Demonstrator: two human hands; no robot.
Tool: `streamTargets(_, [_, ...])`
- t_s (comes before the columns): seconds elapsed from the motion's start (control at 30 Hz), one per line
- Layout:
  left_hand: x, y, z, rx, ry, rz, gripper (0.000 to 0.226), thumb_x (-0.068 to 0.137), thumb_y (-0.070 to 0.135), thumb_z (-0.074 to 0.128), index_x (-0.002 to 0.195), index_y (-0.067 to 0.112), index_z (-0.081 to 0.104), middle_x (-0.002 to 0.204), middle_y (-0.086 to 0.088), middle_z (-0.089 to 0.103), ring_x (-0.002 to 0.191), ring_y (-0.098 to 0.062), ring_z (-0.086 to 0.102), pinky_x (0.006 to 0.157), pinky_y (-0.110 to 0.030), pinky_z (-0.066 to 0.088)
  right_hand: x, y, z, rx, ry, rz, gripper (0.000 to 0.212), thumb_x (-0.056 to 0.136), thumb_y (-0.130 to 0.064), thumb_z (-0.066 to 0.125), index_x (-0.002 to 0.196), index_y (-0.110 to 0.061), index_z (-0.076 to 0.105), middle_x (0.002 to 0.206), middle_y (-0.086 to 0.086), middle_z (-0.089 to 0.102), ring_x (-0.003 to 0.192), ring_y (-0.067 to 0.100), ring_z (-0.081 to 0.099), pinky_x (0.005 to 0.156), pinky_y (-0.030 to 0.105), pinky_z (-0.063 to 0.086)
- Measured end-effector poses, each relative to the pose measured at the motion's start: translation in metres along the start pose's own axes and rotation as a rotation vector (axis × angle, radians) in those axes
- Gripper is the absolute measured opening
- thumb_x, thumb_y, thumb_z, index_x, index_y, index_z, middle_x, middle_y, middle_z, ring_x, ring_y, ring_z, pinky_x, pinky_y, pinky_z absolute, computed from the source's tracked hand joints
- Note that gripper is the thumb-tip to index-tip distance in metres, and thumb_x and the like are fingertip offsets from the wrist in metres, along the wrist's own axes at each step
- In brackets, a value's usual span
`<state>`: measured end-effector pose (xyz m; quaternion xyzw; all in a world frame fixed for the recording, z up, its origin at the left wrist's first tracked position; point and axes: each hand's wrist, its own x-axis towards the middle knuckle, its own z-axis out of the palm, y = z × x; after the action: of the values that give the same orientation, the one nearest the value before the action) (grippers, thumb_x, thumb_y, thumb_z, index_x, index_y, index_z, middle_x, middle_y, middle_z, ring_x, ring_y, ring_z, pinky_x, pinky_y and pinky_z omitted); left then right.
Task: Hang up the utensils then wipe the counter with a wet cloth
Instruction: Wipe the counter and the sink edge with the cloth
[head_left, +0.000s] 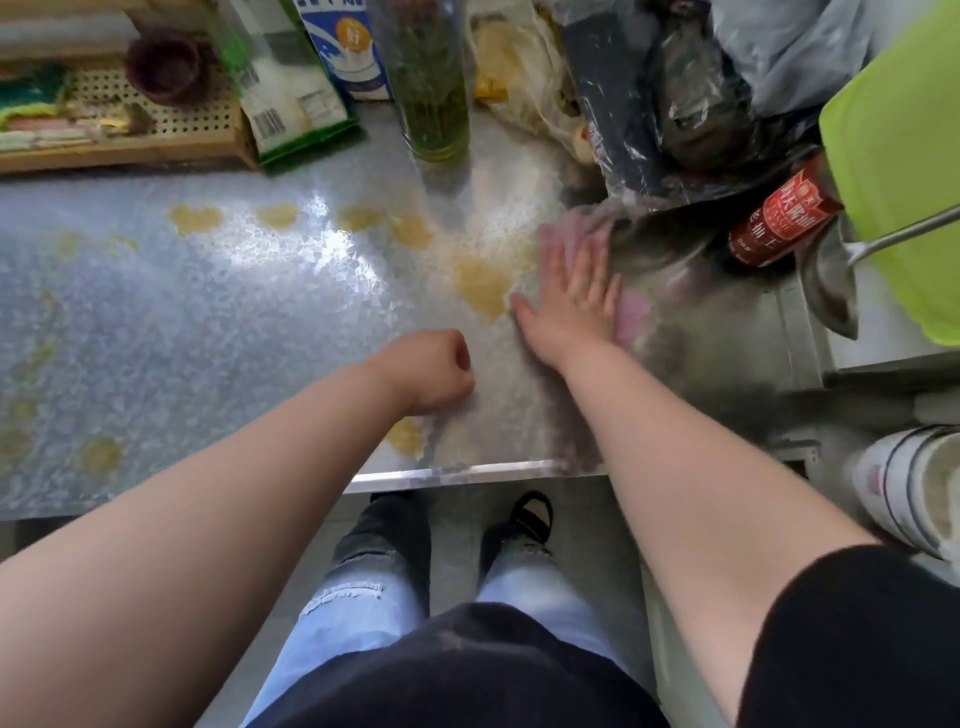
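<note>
My right hand (574, 296) lies flat with straight fingers, pressing a pink cloth (634, 317) onto the silvery patterned counter (208, 322). Most of the cloth is hidden under the hand; its edges look blurred. My left hand (434, 371) rests on the counter as a fist, holding nothing I can see. Yellowish heart-shaped patches (480, 288) mark the counter just left of the cloth. A metal ladle (831, 275) hangs at the right, in front of a green board (904, 156).
Along the back stand a wooden perforated rack (156, 130), a green-white bag (291, 104), a blue milk carton (348, 47), a glass bottle (431, 88), plastic bags (675, 104) and a red-labelled sauce bottle (774, 218). The counter's front edge (467, 473) is near my legs.
</note>
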<state>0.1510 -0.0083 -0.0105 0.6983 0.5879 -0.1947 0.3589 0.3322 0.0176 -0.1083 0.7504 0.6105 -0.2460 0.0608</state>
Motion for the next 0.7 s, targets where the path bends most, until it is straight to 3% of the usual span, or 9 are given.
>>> streamTargets(0.1, [0.003, -0.029, -0.012, 0.068, 0.094, -0.078, 0.035, 0.092, 0.031, 0.055, 0.121, 0.012, 0.059, 0.142, -0.013, 0.05, 0.111, -0.031, 0.06, 0.09, -0.034, 0.047, -0.046, -0.034, 0.026, -0.005, -0.048, -0.182, 0.09, 0.096, -0.065, 0.028, 0.158, -0.02, -0.019, 0.162, 0.015, -0.032, 0.15, 0.032, -0.03, 0.119, 0.051, -0.017])
streamTargets(0.17, [0.007, -0.042, -0.022, 0.141, 0.037, -0.097, 0.026, 0.091, 0.031, 0.056, 0.104, 0.009, 0.06, 0.15, -0.021, 0.039, 0.1, -0.034, 0.065, 0.083, -0.035, 0.05, -0.072, -0.035, 0.037, -0.04, -0.068, -0.256, 0.088, 0.098, -0.063, 0.027, 0.157, -0.021, -0.023, 0.16, 0.014, -0.036, 0.149, 0.03, -0.032, 0.121, 0.051, -0.016])
streamTargets(0.23, [0.013, -0.049, -0.029, 0.201, -0.026, -0.084, 0.031, 0.089, 0.033, 0.057, 0.104, 0.006, 0.064, 0.14, -0.02, 0.045, 0.093, -0.035, 0.066, 0.077, -0.034, 0.051, -0.079, -0.017, 0.041, -0.078, -0.064, -0.252, 0.083, 0.1, -0.06, 0.025, 0.154, -0.023, -0.026, 0.16, 0.012, -0.036, 0.149, 0.027, -0.033, 0.123, 0.052, -0.011])
streamTargets(0.3, [0.013, -0.05, -0.034, 0.247, -0.061, -0.058, 0.034, 0.088, 0.036, 0.057, 0.11, 0.013, 0.067, 0.127, -0.015, 0.051, 0.091, -0.033, 0.064, 0.076, -0.033, 0.051, -0.071, 0.007, 0.033, -0.081, -0.018, -0.155, 0.082, 0.1, -0.06, 0.023, 0.156, -0.022, -0.023, 0.163, 0.011, -0.031, 0.15, 0.026, -0.029, 0.124, 0.051, -0.007])
streamTargets(0.37, [0.013, -0.049, -0.037, 0.272, -0.081, -0.038, 0.033, 0.085, 0.037, 0.055, 0.103, 0.014, 0.07, 0.116, -0.014, 0.055, 0.085, -0.032, 0.065, 0.073, -0.032, 0.052, -0.053, 0.028, 0.019, -0.061, 0.043, -0.021, 0.084, 0.099, -0.061, 0.025, 0.159, -0.019, -0.017, 0.166, 0.01, -0.023, 0.153, 0.027, -0.022, 0.125, 0.05, -0.006])
streamTargets(0.53, [0.016, -0.058, -0.041, 0.246, -0.105, -0.014, 0.04, 0.081, 0.04, 0.053, 0.103, 0.013, 0.072, 0.111, -0.013, 0.061, 0.083, -0.03, 0.066, 0.079, -0.035, 0.056, 0.01, 0.027, -0.013, 0.014, 0.135, 0.165, 0.089, 0.097, -0.061, 0.038, 0.162, -0.015, -0.001, 0.168, 0.016, -0.005, 0.155, 0.033, -0.009, 0.124, 0.054, 0.001])
streamTargets(0.63, [0.017, -0.063, -0.044, 0.194, -0.099, -0.013, 0.046, 0.077, 0.042, 0.051, 0.103, 0.011, 0.072, 0.11, -0.013, 0.068, 0.083, -0.028, 0.062, 0.081, -0.037, 0.054, 0.032, -0.011, -0.016, 0.001, 0.081, 0.113, 0.088, 0.096, -0.064, 0.034, 0.161, -0.017, -0.001, 0.168, 0.017, -0.011, 0.154, 0.034, -0.015, 0.124, 0.054, -0.007])
streamTargets(0.7, [0.017, -0.064, -0.048, 0.194, -0.122, -0.01, 0.033, 0.082, 0.04, 0.053, 0.095, 0.014, 0.069, 0.112, -0.014, 0.068, 0.08, -0.026, 0.057, 0.082, -0.037, 0.053, 0.035, -0.04, -0.012, -0.038, 0.041, -0.035, 0.087, 0.096, -0.064, 0.03, 0.161, -0.018, -0.005, 0.167, 0.016, -0.017, 0.153, 0.032, -0.02, 0.123, 0.052, -0.011])
